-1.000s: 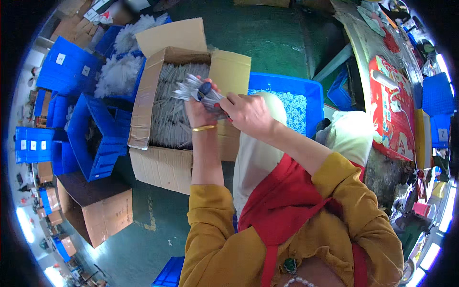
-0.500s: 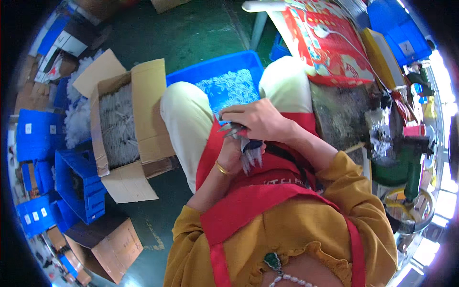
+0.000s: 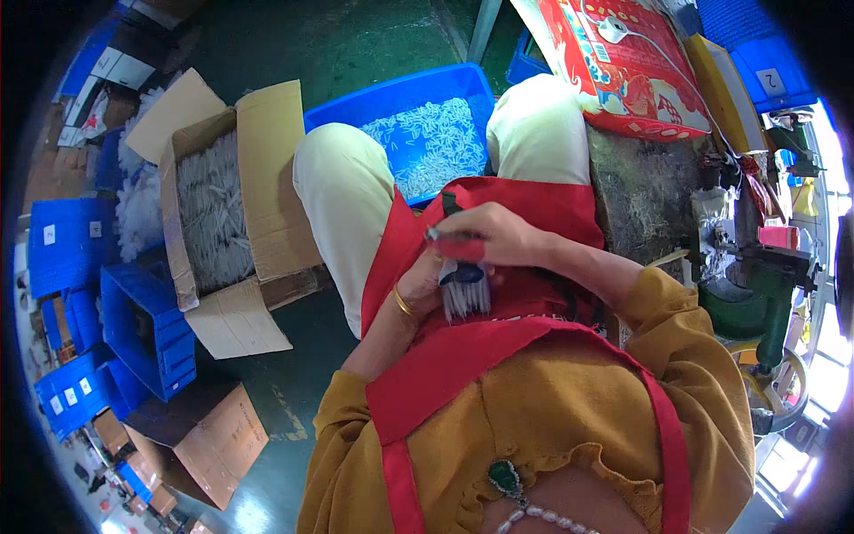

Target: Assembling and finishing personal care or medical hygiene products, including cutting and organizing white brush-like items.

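Observation:
My left hand (image 3: 423, 278) is closed around a bundle of thin clear plastic pieces (image 3: 467, 300), whose ends fan out toward my body. Something dark blue (image 3: 463, 272) wraps part of the grip; I cannot tell whether it is a finger cover or a band. Just above, my right hand (image 3: 498, 233) is curled over a small pliers-like cutting tool (image 3: 464, 248) with red handles, its head close to the left fingers and partly hidden. Between my knees, a blue bin (image 3: 325, 116) holds many short clear pieces (image 3: 427, 142) under the hands' far side.
On my left stands an open cardboard box (image 3: 280, 169) packed with long clear pieces. Blue crates (image 3: 147, 329) and another carton (image 3: 218, 445) lie beyond it. To my right are a dark worktop (image 3: 636, 182), a red printed package (image 3: 636, 84) and a green bench machine (image 3: 761, 294).
The view has shifted slightly, showing more of the bin. My right hand has turned, so the tool's metal jaws show less and its red handle more. The bundle stays in my left hand.

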`<state>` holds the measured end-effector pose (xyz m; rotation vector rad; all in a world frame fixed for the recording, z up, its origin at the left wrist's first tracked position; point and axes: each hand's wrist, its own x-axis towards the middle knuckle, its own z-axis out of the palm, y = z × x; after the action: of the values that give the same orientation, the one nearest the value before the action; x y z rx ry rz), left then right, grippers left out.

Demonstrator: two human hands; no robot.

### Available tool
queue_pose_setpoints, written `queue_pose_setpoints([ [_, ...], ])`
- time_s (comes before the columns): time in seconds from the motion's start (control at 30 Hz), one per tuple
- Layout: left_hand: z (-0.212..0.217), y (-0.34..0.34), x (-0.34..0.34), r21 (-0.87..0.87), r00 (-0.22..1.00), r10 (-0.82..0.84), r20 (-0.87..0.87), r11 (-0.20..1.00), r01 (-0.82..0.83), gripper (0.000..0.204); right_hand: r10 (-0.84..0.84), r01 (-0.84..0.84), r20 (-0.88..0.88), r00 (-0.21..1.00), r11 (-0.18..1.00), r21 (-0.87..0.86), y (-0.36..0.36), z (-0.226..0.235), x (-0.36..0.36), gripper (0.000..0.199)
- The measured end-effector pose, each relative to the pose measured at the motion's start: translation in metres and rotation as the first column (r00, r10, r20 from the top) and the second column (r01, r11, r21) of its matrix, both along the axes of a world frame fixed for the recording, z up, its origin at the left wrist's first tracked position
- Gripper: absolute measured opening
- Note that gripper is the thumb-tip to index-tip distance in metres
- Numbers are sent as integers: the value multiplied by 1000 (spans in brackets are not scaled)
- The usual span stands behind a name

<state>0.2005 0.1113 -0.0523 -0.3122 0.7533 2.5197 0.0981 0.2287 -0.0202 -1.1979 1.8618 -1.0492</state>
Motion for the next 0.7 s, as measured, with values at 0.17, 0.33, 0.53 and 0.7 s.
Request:
queue_pose_setpoints([
  [0.17, 2, 2, -9, -31, 999, -30, -41, 999, 29, 36, -75, 0, -244, 967, 957, -291, -12, 0, -11, 29],
  [0.33, 10, -6, -8, 49, 1000, 5, 13, 999, -6, 30, 27, -48, -352, 936, 998, -52, 2, 6, -6, 21],
  [0.53, 12, -7, -6, 107, 993, -58, 105, 993, 47, 29, -129, 121, 308, 943, 992, 44, 6, 4, 0, 30],
  [0.7, 15, -2, -8, -9, 994, -106, 17, 994, 106, 43, -85, 90, 47, 995, 989, -119, 5, 4, -8, 36],
])
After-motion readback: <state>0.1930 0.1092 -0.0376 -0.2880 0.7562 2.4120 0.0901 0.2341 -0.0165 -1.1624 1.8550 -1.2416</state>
